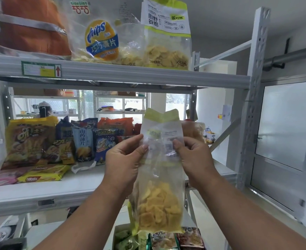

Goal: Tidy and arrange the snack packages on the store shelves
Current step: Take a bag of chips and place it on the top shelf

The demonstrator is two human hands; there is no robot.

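A tall clear bag of yellow crisps with a green-and-white top (pixel 160 177) hangs upright in front of the middle shelf (pixel 80 184). My left hand (pixel 123 159) pinches its left side and my right hand (pixel 193 156) pinches its right side, thumbs on the near face. A matching bag (pixel 166 33) stands on the top shelf (pixel 130 73) beside a clear chips bag with a yellow-and-blue label (pixel 101 38). Several snack packs (pixel 62 139) stand along the back of the middle shelf.
An orange package (pixel 31 27) fills the top shelf's left. Flat yellow (pixel 44 175) and pink (pixel 0 177) packs lie on the middle shelf's left. A box of snack packs (pixel 159 239) sits below. The rack's upright post (pixel 253 98) stands right, a glass door (pixel 289 130) beyond.
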